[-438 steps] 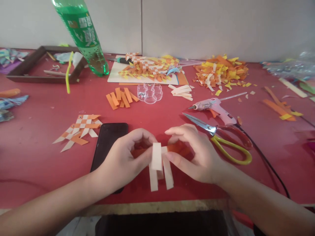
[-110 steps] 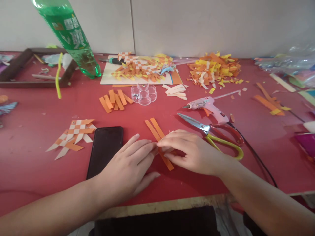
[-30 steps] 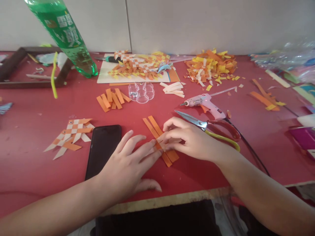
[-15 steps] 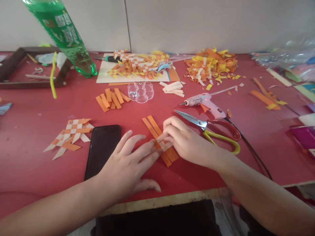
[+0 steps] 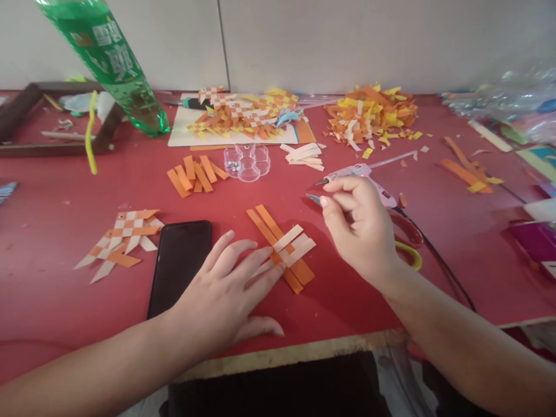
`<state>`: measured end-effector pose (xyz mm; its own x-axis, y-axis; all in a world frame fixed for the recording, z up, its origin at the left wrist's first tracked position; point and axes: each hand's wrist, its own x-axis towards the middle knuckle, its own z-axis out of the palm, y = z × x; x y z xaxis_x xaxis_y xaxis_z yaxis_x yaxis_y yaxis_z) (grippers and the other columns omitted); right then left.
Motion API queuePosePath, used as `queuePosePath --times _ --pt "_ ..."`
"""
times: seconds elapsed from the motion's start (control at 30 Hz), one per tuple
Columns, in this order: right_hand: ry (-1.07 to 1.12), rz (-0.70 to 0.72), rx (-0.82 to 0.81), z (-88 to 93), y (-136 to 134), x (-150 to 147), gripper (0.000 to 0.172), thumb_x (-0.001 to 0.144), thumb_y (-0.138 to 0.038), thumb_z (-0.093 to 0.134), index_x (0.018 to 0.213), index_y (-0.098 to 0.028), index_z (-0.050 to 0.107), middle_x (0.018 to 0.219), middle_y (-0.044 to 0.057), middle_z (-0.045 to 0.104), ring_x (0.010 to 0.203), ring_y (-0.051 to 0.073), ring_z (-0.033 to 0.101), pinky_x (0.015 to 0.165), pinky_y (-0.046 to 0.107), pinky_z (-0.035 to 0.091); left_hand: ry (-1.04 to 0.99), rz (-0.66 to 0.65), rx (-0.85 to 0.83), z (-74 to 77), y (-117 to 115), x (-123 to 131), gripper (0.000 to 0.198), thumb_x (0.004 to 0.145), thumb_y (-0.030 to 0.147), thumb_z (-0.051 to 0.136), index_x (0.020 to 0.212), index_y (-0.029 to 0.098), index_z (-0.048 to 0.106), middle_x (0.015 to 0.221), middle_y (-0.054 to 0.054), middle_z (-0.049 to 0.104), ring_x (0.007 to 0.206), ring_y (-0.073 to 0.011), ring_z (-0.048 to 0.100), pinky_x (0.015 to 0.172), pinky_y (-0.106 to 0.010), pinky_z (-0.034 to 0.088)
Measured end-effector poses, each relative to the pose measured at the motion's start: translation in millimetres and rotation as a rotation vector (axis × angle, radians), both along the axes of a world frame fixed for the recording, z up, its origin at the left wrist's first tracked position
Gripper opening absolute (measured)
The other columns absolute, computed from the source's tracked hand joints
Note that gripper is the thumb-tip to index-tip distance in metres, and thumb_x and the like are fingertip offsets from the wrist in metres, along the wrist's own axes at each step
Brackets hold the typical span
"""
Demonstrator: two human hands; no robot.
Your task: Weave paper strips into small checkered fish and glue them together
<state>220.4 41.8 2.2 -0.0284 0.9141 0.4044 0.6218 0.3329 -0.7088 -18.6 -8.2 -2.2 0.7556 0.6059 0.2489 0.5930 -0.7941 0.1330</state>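
On the red table, two orange paper strips (image 5: 303, 272) lie side by side, crossed and interlaced with two cream paper strips (image 5: 302, 248). My left hand (image 5: 234, 289) rests palm down with its fingers spread, fingertips pressing on the left part of the weave. Raised to the right of the strips, my right hand (image 5: 362, 231) has its thumb and forefinger apart, with nothing visible between them. Beneath and behind it lie scissors (image 5: 410, 255), mostly hidden except for the blade tip and handles. A pink glue gun (image 5: 384, 194) is partly covered by the same hand.
Left of my left hand are a black phone (image 5: 180, 260) and woven paper fish (image 5: 124, 237). Farther back lie orange strips (image 5: 202, 176), a clear flower-shaped tray (image 5: 247, 165), cream strips (image 5: 304, 155) and a scrap heap (image 5: 373, 116). A green bottle (image 5: 117, 69) stands back left.
My right hand has let go of the cream strip and moved right and up, over the scissors, with its fingers parting. My left hand stays on the weave.
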Motion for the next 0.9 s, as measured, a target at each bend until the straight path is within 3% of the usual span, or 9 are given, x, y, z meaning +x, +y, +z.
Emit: queuePosePath --times 0.07,0.13,0.17,0.23,0.33,0.43,0.6,0.73,0.9 --pt "-0.084 0.081 0.063 0.4 2 0 0.031 0.091 -0.019 0.056 0.121 -0.025 0.051 0.104 0.007 0.065 0.093 0.021 0.065 0.075 0.036 0.054 0.007 0.001 0.009 1.5 0 1 0.069 0.085 0.067 0.052 0.133 0.018 0.057 0.124 -0.01 0.064 0.113 -0.0327 0.047 0.113 -0.055 0.021" --pt "-0.183 0.222 0.124 2.0 2 -1 0.038 0.089 -0.015 0.058 0.126 -0.023 0.052 0.122 0.01 0.061 0.118 0.025 0.057 0.094 0.04 0.051 0.015 0.001 0.016 2.6 0 1 0.071 0.084 0.069 0.053 0.134 0.018 0.056 0.122 -0.011 0.064 0.112 -0.0331 0.048 0.112 -0.056 0.022" --pt "-0.219 0.303 0.136 3.2 2 -2 0.034 0.088 -0.014 0.058 0.122 -0.022 0.056 0.122 0.01 0.061 0.118 0.024 0.056 0.096 0.04 0.049 0.019 -0.001 0.02 2.9 0 1 0.073 0.083 0.069 0.053 0.135 0.018 0.055 0.122 -0.011 0.065 0.111 -0.0333 0.049 0.111 -0.057 0.022" --pt "-0.24 0.473 0.108 6.3 2 -5 0.019 0.089 -0.014 0.058 0.106 -0.021 0.063 0.105 0.007 0.067 0.102 0.019 0.061 0.091 0.037 0.05 0.018 -0.008 0.032 3.5 0 0 0.078 0.083 0.071 0.051 0.135 0.014 0.055 0.12 -0.013 0.066 0.11 -0.034 0.05 0.11 -0.057 0.023" --pt "-0.248 0.64 0.06 10.5 0 -8 0.008 0.087 -0.015 0.059 0.088 -0.019 0.065 0.09 0.005 0.066 0.088 0.017 0.059 0.081 0.035 0.049 -0.025 -0.017 0.054 4.4 0 0 0.078 0.083 0.072 0.05 0.121 0.005 0.063 0.115 -0.018 0.068 0.11 -0.0368 0.053 0.11 -0.058 0.021" --pt "-0.238 0.635 0.068 11.8 -1 -7 0.009 0.084 -0.014 0.059 0.078 -0.018 0.065 0.089 0.006 0.062 0.09 0.019 0.055 0.082 0.039 0.047 -0.075 0.001 0.071 5.7 0 -1 0.068 0.085 0.067 0.054 0.11 0.005 0.068 0.114 -0.019 0.069 0.108 -0.0383 0.055 0.109 -0.059 0.023" --pt "-0.223 0.67 0.053 13.5 -2 -2 0.022 0.083 -0.017 0.056 0.061 -0.016 0.06 0.091 0.008 0.059 0.09 0.021 0.051 0.084 0.042 0.043 -0.125 0.017 0.054 7.7 0 -1 0.056 0.085 0.059 0.061 0.105 0.008 0.07 0.102 -0.013 0.072 0.094 -0.0327 0.061 0.105 -0.056 0.031" --pt "-0.216 0.777 -0.02 18.6 -3 -3 0.026 0.085 -0.015 0.049 0.062 -0.016 0.062 0.098 0.01 0.058 0.096 0.021 0.049 0.089 0.043 0.041 -0.131 0.009 0.032 8.8 2 0 0.054 0.085 0.058 0.061 0.104 0.008 0.071 0.098 -0.011 0.073 0.091 -0.0312 0.062 0.103 -0.056 0.034" --pt "-0.203 0.805 -0.058 19.1 -2 -4 0.027 0.085 -0.013 0.045 0.083 -0.013 0.072 0.102 0.011 0.057 0.1 0.022 0.047 0.093 0.044 0.04 -0.135 0.002 0.04 10.1 2 0 0.047 0.086 0.055 0.06 0.096 0.01 0.072 0.095 -0.011 0.073 0.088 -0.0297 0.062 0.101 -0.055 0.037"
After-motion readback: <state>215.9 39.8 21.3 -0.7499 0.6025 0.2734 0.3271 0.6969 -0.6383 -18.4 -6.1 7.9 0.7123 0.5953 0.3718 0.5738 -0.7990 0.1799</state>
